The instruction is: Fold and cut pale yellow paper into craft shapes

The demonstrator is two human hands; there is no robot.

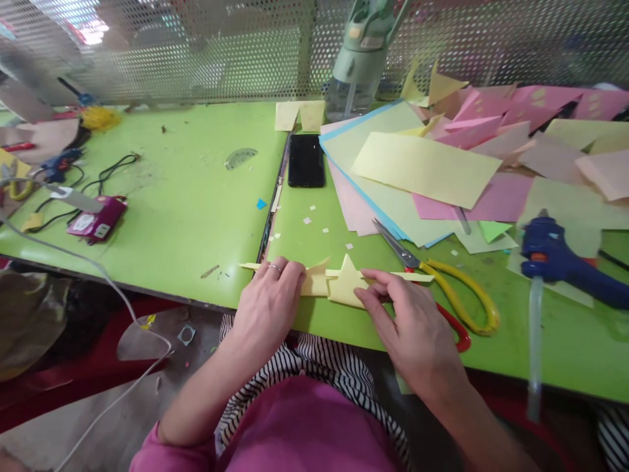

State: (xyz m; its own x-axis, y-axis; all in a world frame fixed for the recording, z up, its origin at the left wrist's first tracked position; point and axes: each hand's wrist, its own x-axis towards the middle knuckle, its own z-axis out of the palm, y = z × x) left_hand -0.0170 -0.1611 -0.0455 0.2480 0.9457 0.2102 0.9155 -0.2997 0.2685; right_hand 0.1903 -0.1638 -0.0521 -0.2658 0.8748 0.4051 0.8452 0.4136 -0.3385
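Observation:
A folded piece of pale yellow paper (348, 292) with a pointed top lies at the near table edge, between my two hands. My left hand (269, 305) presses down on its left part, fingers together and a ring on one of them. The thumb and fingers of my right hand (410, 311) pinch its right side. A thin yellow paper strip (410, 277) sticks out past both hands. Just beyond my right hand are scissors (459, 295) with yellow handles; a red handle shows beside them, partly hidden by that hand.
A blue glue gun (560, 255) lies at the right, its glue stick overhanging the edge. Coloured paper sheets (427, 167) pile up behind the scissors. A phone (306, 160), a bottle (356, 72) and a perforated metal screen (221, 59) stand farther back. Left are cables and a purple power strip (98, 217).

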